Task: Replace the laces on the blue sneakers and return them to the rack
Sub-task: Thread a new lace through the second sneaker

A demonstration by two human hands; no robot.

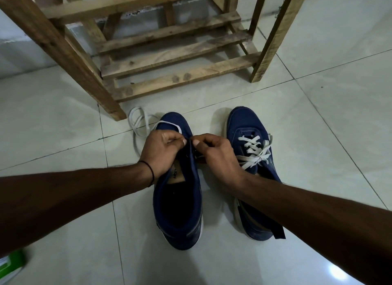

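Two blue sneakers stand side by side on the tiled floor, toes toward the rack. The left sneaker (178, 202) has open eyelets, and a white lace (139, 125) runs from its upper out over the floor to the left in loops. My left hand (163, 151) pinches this lace over the shoe's upper. My right hand (214, 155) pinches at the shoe's eyelet edge, fingertips almost touching the left hand's. The right sneaker (252, 163) is laced with a white lace (254, 151) tied loosely.
A bare wooden shoe rack (169, 57) with slatted shelves stands just behind the sneakers, its front left leg (63, 57) near the lace loops. A green and white object (10, 265) lies at the lower left corner. Pale floor tiles surround the shoes.
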